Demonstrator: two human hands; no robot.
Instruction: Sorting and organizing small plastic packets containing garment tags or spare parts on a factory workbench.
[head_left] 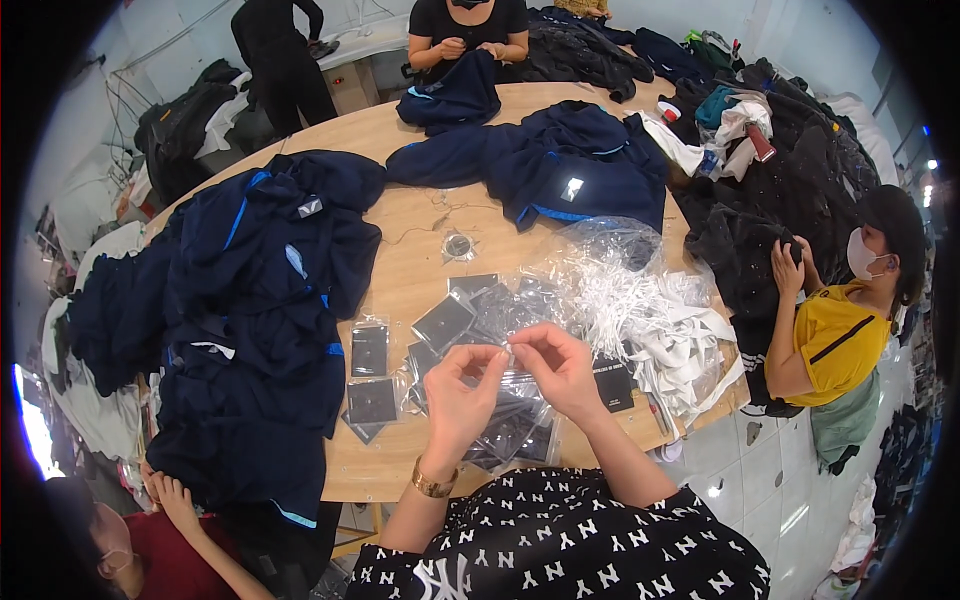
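My left hand and my right hand meet above the wooden table, fingertips pinching a small clear plastic bag between them. A gold bracelet circles my left wrist. Under my hands lies a heap of small clear bags holding dark tags. Two more such bags lie to the left, beside a pile of navy garments.
A heap of clear plastic and white strips lies to the right. More navy garments cover the far side. A person in yellow handles dark clothing at right, another sits opposite, one stands far left, one crouches bottom left.
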